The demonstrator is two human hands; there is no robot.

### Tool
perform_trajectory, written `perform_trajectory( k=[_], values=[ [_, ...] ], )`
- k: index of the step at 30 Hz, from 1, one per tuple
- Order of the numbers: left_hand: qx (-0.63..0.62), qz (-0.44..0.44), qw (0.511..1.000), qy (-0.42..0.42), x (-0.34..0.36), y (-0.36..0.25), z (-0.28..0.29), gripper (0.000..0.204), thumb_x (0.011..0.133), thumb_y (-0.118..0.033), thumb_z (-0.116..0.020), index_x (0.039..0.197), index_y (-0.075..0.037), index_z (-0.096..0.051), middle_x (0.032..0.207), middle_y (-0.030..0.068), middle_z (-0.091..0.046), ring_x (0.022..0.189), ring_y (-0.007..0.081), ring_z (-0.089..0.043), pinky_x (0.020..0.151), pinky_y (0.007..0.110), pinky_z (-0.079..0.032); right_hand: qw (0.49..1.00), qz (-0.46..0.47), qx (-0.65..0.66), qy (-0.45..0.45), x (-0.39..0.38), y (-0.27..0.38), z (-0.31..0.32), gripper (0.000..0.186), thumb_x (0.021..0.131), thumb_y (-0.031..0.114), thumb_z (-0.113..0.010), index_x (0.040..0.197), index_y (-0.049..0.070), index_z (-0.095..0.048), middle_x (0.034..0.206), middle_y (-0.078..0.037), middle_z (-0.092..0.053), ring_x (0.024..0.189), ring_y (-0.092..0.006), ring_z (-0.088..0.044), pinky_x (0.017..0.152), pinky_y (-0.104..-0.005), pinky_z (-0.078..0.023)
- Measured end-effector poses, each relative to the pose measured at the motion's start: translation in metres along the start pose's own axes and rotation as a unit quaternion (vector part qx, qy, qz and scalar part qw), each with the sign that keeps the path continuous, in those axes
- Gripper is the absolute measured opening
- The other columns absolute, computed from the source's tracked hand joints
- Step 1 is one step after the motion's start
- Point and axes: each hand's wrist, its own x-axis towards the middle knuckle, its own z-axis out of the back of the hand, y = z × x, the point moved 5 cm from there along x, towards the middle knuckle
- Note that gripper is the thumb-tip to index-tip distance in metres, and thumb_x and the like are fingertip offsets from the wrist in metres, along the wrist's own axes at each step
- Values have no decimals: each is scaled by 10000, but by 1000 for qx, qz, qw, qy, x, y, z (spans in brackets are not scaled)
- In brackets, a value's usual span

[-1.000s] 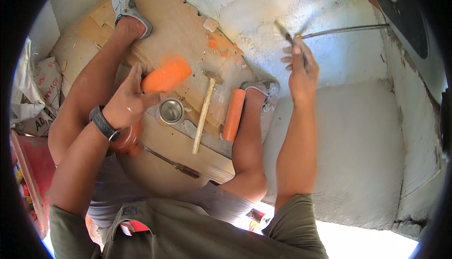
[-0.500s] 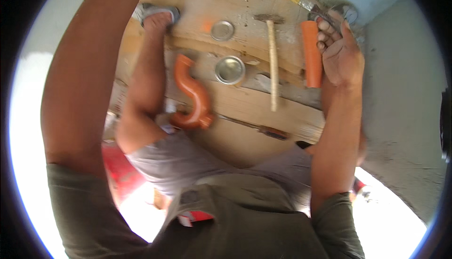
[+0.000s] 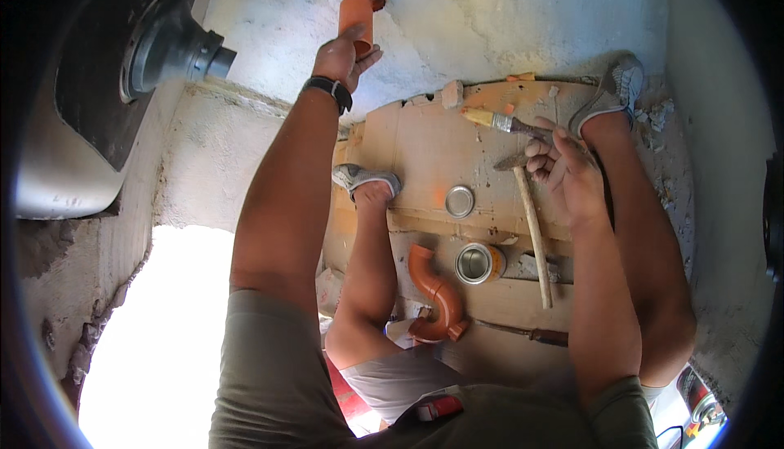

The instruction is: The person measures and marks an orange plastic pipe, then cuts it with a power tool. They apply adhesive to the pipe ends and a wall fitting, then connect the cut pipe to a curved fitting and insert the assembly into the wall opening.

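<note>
My left hand (image 3: 341, 55), with a dark watch on the wrist, is raised against the rough white wall and grips a short orange pipe (image 3: 357, 17) that meets a fitting in the wall. My right hand (image 3: 561, 163) is lower, over the wooden board (image 3: 425, 155), holding a paintbrush (image 3: 500, 121) with a pale handle and metal ferrule; its bristles are hidden by my fingers. Just below that hand lies a hammer (image 3: 532, 224) with a wooden handle.
An open tin can (image 3: 478, 263) and its lid (image 3: 460, 201) sit on the board. An orange curved pipe trap (image 3: 434, 292) lies by my knee. A grey sink underside with drain fitting (image 3: 175, 49) hangs at upper left. A screwdriver (image 3: 523, 332) lies near the board's edge.
The view swung up toward the wall. My left hand rose and now holds the orange pipe at the wall fitting. My right hand left the board's pipe spot and holds the brush.
</note>
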Motion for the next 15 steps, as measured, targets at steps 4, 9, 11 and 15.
perform_trajectory(
  k=[4, 9, 11, 15],
  values=[
    [10, 10, 1000, 1, 13, 6, -8, 479, 1013, -184, -654, 1374, 77, -478, 1211, 189, -546, 1098, 336, -642, 974, 456, -624, 1000, 1, -15, -21, -1, -1, 11, 522, 1042, 424, -585, 1415, 59, -556, 937, -16, -681, 839, -136, -589, 822, -305, -427],
    [-1, 28, 999, -18, 20, 14, -12, 515, 1008, -220, -677, 1374, 80, -474, 1211, 184, -554, 1044, 312, -646, 969, 439, -621, 1000, -10, 4, -30, -5, 0, 18, 545, 1039, 440, -588, 1417, 49, -546, 930, -18, -684, 839, -136, -590, 823, -299, -429],
    [-4, 15, 1000, -21, 22, 14, -11, 536, 999, -245, -693, 1378, 67, -479, 1188, 172, -565, 1018, 294, -648, 931, 409, -622, 1000, -9, 8, -26, -5, 0, 18, 556, 1036, 445, -591, 1417, 43, -542, 931, -19, -683, 839, -135, -590, 818, -296, -429],
    [58, 20, 997, -36, 28, 9, -6, 531, 968, -305, -735, 1328, 37, -548, 1017, 133, -616, 875, 229, -658, 763, 336, -605, 1000, -11, 7, -28, -7, -1, 17, 562, 1032, 444, -594, 1413, 35, -539, 939, -24, -675, 837, -137, -591, 805, -294, -429]
  ],
)
